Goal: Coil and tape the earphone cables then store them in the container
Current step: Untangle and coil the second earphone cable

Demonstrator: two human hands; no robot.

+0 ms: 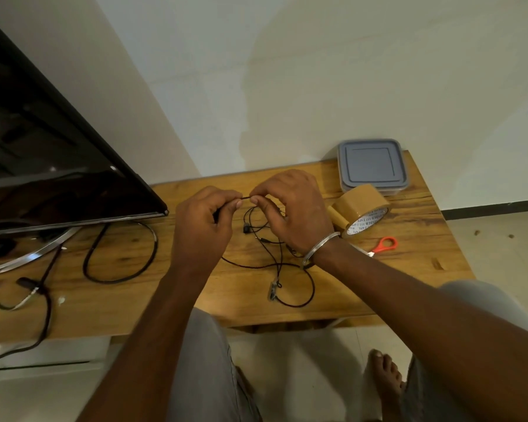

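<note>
Here, from the head view, the left hand (206, 222) and right hand (290, 208) both pinch the black earphone cable (279, 269), the rest loose on the table (409, 226). Coiling seems barely begun; next, wind loops, then reach for the tape (360, 213) beside the closed container (372, 166).

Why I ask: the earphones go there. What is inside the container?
Its inside is hidden: the grey lid covers the container, and the tape roll hides part of its near wall.
</note>
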